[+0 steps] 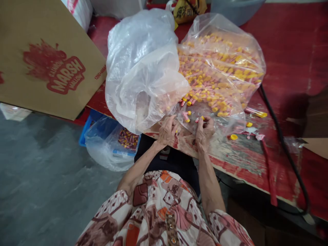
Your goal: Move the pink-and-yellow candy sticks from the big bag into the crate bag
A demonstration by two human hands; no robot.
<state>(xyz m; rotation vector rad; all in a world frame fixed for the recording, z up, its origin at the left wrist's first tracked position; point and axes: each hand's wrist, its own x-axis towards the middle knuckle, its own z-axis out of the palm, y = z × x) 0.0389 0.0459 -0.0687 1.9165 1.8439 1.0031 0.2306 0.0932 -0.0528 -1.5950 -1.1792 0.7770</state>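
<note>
My right hand pinches a small pink-and-white tube with a yellow cap at the table's front edge. To its left, my left hand has its fingers curled together; a speck of yellow shows by the fingertips, but what they hold is hidden. Just beyond the hands, a few loose yellow-capped tubes lie at the mouth of a clear plastic bag. That bag is full of the same pink tubes with yellow caps. A cloudy white plastic bag bulges beside it on the left.
A cardboard box printed "Marsh Mallow" stands at left. Below the table edge is a blue crate lined with plastic, holding dark red and yellow pieces. A black cable, a larger clear tube and a yellow cap lie at right.
</note>
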